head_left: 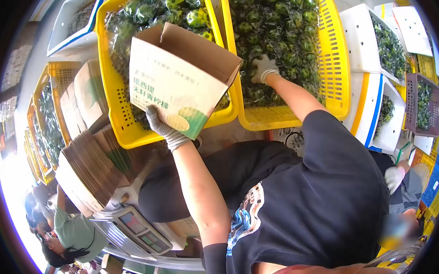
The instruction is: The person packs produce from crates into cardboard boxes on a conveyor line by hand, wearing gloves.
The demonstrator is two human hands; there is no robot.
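Note:
My left hand (166,128), in a grey knit glove, grips the lower edge of an open cardboard box (172,85). The box is tilted, its mouth faces up and right, and green print and a lime picture cover its side. As far as its inside shows, I see only bare brown card. My right hand (265,69), in a pale glove, reaches down onto bagged green limes (286,43) in the right yellow crate (334,60). Its fingers are spread over the fruit. Behind the box, the left yellow crate (111,99) holds more bagged limes (150,11).
Flattened cartons (92,165) are stacked at left, with a scale (143,231) below them. White foam boxes (365,91) with green produce stand at right. A co-worker in a green shirt (78,233) is at lower left; another person's gloved hand (394,179) shows at right.

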